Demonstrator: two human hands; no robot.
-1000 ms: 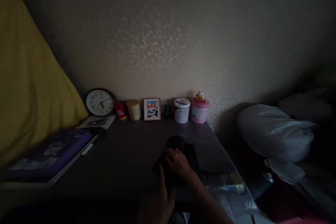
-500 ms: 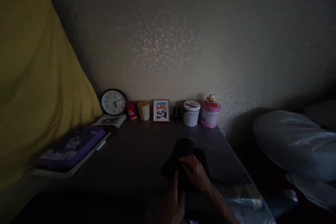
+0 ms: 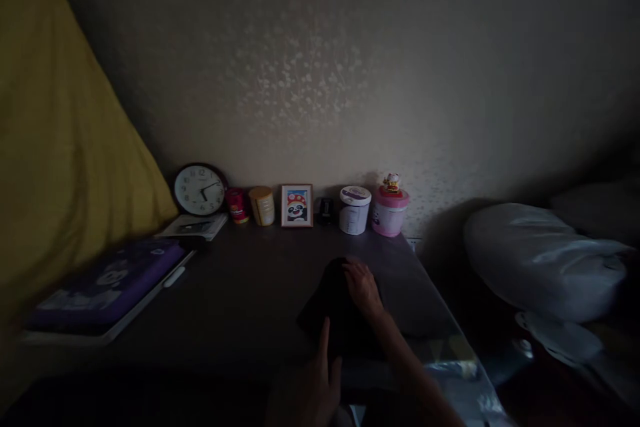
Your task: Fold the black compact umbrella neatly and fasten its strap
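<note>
The right hand [image 3: 363,285] lies over the far right part of a black cloth [image 3: 330,303], its fingers close together and bent onto the fabric; whether they pinch any of it I cannot tell. The left hand [image 3: 320,383] is at the cloth's near side, index finger stretched out to the fabric and thumb spread apart from it, with nothing visible between them. The cloth lies on the near right part of a dark desk [image 3: 250,293], its outline and folds hard to make out in the dim light.

At the left of the desk is a purple case [image 3: 107,283] with a white pen-like object [image 3: 174,277] to its right. Along the far edge, left to right, stand a round clock [image 3: 201,190], a red can [image 3: 237,205], a yellow jar [image 3: 263,206], a framed panda picture [image 3: 297,206], a small black object [image 3: 326,211], a white tub [image 3: 355,211] and a pink tub [image 3: 389,217] topped by a cat figurine [image 3: 392,183]. A pale plastic bag [image 3: 540,260] sits beyond the desk's right edge.
</note>
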